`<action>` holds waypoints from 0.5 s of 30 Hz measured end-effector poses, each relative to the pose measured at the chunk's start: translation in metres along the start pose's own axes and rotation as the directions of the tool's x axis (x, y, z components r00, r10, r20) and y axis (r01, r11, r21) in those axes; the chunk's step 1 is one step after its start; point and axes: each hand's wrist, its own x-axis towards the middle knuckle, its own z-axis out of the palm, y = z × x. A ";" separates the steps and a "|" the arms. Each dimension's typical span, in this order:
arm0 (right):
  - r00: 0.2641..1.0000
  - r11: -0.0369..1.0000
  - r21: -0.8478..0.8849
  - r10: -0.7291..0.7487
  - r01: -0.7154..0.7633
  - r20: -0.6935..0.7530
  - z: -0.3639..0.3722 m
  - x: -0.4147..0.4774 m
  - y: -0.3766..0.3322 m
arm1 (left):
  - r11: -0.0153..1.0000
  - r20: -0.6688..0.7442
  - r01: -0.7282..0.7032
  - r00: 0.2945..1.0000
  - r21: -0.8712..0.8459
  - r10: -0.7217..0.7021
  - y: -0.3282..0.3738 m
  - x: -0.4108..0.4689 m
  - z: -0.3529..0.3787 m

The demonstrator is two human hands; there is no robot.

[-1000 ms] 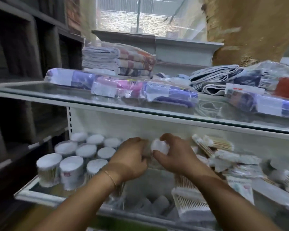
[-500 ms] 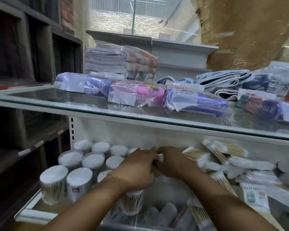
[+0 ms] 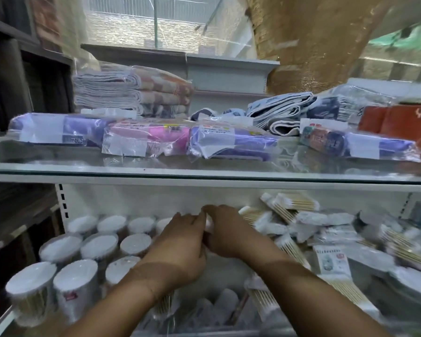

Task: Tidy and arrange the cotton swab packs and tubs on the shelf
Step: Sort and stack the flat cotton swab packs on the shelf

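Shelf's point(image 3: 229, 268) back edge: left hand point(image 3: 180, 242) and right hand point(image 3: 229, 232) have pushed deeper, fingers point(image 3: 214, 210) curled round one tub point(image 3: 208, 224), nearly joining the rows point(image 3: 100, 246).

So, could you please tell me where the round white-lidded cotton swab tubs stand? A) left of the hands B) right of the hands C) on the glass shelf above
A: the round white-lidded cotton swab tubs cluster left of the left hand and right hand; flat clear swab packs lie right.
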 end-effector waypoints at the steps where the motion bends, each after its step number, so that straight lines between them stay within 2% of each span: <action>1: 0.999 1.000 0.010 -0.016 0.016 -0.029 -0.007 -0.005 0.003 | 1.000 -0.024 -0.025 0.999 0.001 0.025 0.006 0.001 0.001; 5: 0.986 0.998 0.044 -0.030 0.037 -0.162 -0.038 -0.030 0.018 | 0.993 -0.112 -0.098 0.990 -0.070 0.090 0.034 0.010 0.007; 8: 0.976 0.997 0.072 -0.008 0.025 -0.217 -0.060 -0.049 0.038 | 0.976 -0.209 -0.170 0.968 -0.137 0.139 0.063 0.021 0.014; 10: 0.968 0.998 0.065 0.007 0.009 -0.251 -0.074 -0.060 0.057 | 0.963 -0.226 -0.200 0.961 -0.179 0.158 0.086 0.031 0.016; 13: 0.942 0.997 0.068 0.050 -0.030 -0.331 -0.092 -0.078 0.089 | 0.946 -0.262 -0.278 0.937 -0.169 0.229 0.116 0.042 0.022; 15: 0.924 0.995 0.072 0.086 -0.063 -0.374 -0.106 -0.090 0.111 | 0.946 -0.271 -0.282 0.934 -0.160 0.233 0.137 0.047 0.027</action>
